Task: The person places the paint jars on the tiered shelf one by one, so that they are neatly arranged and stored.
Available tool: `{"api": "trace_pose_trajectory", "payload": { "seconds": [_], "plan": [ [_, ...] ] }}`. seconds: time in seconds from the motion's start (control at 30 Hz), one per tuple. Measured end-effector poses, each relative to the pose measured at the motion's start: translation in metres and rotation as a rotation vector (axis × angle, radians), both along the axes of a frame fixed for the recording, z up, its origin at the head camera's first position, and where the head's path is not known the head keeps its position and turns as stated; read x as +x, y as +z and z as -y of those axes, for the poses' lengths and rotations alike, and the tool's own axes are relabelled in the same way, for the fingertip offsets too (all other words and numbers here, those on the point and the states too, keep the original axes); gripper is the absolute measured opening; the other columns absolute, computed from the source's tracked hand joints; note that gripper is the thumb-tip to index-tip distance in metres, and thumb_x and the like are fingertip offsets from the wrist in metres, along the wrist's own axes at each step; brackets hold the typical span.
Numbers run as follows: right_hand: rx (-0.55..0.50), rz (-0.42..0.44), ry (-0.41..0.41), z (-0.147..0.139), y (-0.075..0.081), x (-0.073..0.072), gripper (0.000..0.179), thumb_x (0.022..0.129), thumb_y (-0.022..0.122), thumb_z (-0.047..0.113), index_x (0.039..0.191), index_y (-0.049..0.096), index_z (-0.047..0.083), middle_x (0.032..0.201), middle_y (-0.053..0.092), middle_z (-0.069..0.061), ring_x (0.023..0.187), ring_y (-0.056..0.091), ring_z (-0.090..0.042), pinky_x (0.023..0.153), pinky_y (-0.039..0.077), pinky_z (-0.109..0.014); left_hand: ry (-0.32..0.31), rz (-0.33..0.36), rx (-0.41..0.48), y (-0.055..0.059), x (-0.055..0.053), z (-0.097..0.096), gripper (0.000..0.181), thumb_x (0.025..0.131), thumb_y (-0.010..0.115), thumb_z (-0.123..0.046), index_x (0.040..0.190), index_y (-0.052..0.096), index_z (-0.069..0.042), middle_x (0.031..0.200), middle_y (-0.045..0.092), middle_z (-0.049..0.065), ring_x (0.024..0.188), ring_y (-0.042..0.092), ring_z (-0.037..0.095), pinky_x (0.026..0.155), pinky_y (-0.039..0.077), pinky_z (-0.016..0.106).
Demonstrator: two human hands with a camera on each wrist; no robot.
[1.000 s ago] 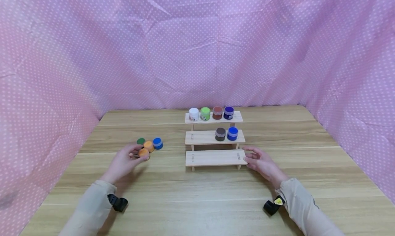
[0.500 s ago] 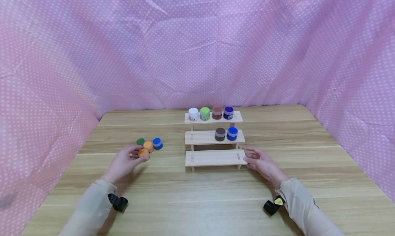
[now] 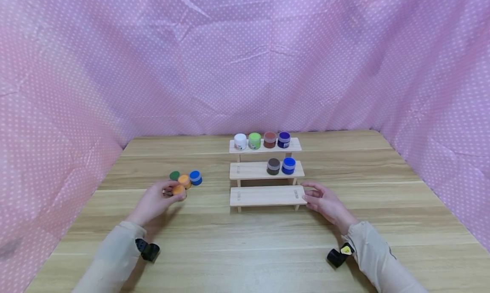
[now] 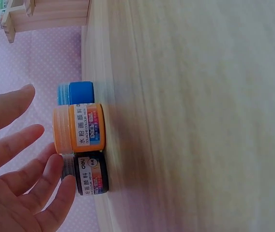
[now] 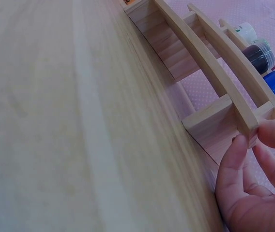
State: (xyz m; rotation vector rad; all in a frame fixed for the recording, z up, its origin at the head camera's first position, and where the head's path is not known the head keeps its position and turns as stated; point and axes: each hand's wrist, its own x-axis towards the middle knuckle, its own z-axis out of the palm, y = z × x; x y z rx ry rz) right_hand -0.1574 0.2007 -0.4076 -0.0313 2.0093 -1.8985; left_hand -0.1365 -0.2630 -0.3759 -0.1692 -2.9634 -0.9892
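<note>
My left hand is around the near orange paint jar at the table's left. In the left wrist view its thumb stands apart from the jars, fingers loosely bent, fingertips by the lid of a black jar; contact cannot be told. Another orange jar, a blue jar and a green-lidded jar stand just beyond. With thumb and fingers, my right hand pinches the right end of the lowest board of a three-tier wooden stand.
White, light green, red-brown and dark blue jars stand on the top tier. A dark brown jar and a blue jar share the middle tier's right half. Pink dotted cloth surrounds the wooden table.
</note>
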Motion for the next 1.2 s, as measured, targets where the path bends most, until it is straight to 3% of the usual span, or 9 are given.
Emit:
{"api": "trace_pose_trajectory", "payload": {
  "seconds": [0.47,1.2],
  "plan": [
    [-0.004,0.002,-0.005,-0.0016,-0.002,0.0002,0.052,0.089,0.056,0.003,0.136,0.034,-0.004,0.097,0.056,0.002,0.083,0.057,-0.005,0.072,0.052,-0.019,-0.055,-0.006,0.055,-0.0077,-0.0021,-0.0027,0.044,0.081,0.072,-0.019,0.119,0.061,-0.002,0.116,0.057,0.019,0.099,0.061,0.029,0.083,0.054,0.041],
    [0.009,-0.003,0.0,0.0,-0.0017,-0.0009,0.055,0.09,0.056,0.005,0.138,0.031,-0.004,0.101,0.056,-0.001,0.085,0.056,-0.005,0.073,0.052,-0.02,-0.024,0.104,0.051,-0.0085,-0.0039,-0.0067,0.043,0.08,0.072,-0.027,0.114,0.062,-0.002,0.111,0.058,0.014,0.1,0.061,0.027,0.085,0.054,0.041]
  ]
}}
